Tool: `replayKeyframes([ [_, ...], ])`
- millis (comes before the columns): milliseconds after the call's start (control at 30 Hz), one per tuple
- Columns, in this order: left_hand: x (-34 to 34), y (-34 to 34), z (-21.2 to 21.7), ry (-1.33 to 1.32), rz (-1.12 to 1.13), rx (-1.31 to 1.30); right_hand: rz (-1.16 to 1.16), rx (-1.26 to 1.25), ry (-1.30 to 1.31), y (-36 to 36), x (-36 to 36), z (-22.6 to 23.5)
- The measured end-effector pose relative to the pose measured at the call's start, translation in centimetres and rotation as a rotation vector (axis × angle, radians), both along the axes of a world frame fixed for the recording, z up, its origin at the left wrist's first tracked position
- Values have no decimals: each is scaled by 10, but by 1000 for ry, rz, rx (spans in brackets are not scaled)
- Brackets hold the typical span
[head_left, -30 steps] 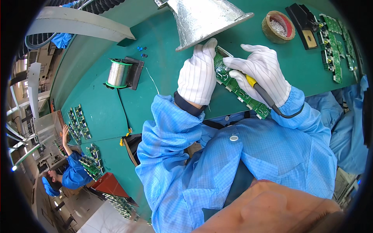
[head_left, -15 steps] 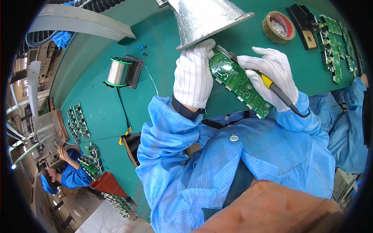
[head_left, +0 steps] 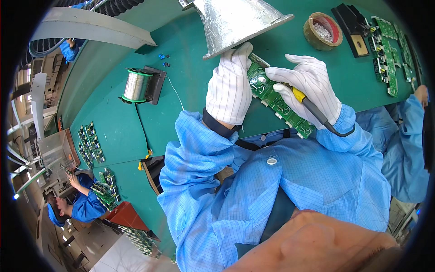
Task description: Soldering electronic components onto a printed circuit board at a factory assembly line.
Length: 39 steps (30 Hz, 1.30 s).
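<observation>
Circuit board: a long, narrow green circuit board (head_left: 277,100) carrying small components and pale printed markings; it lies slanted on the green bench top (head_left: 190,109), one end under the silver funnel hood (head_left: 235,22), the other end toward the person's chest.
Left hand: the left hand (head_left: 230,88), in a white striped glove, rests on the end of the board nearest the hood, palm down with the fingers curled over the board's edge; it appears to be gripping the board, though the fingertips are hidden.
Right hand: the right hand (head_left: 308,86), in a white glove, is on the other side of the board, fingers closed around a soldering iron (head_left: 310,105) with a yellow collar and black handle; the tip points at the board and is hidden under the fingers.
Clothing: blue striped sleeves with elastic cuffs.
Solder spool: a reel of silver wire (head_left: 136,85) on a black stand, well to the left of the board.
Tape roll: a brown ring of tape (head_left: 323,31) lying flat, beyond the board to the right; pale bits lie inside it, too small to identify.
More boards: a row of green boards (head_left: 389,50) far to the right of the board in hand.
Co-worker: a blue sleeve (head_left: 408,136) at the right of the board.
</observation>
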<state>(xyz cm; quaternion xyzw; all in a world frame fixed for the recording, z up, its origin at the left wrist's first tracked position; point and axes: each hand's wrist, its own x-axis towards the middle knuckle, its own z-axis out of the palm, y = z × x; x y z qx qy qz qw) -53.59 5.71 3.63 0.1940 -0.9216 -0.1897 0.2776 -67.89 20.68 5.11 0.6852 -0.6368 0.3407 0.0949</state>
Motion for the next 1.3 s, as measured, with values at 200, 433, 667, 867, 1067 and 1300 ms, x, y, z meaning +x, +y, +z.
replayKeyframes([
  [200, -1, -1, -6, 17, -33, -4, -9, 32, 37, -2, 6, 7],
  [433, 2, -1, 2, -6, 26, 53, -11, 32, 19, 2, 4, 10],
  [667, 38, -8, 19, -51, 162, 326, -49, 243, -94, 40, 22, 12],
  [867, 54, 4, 24, -206, -23, -118, -33, 366, -65, 50, 32, -4],
  [1067, 40, 17, 28, -182, -254, -196, -16, 381, -268, 55, 22, 9],
  [1300, 30, 29, 2, -176, -285, -456, 41, 392, -274, 67, 18, 8],
])
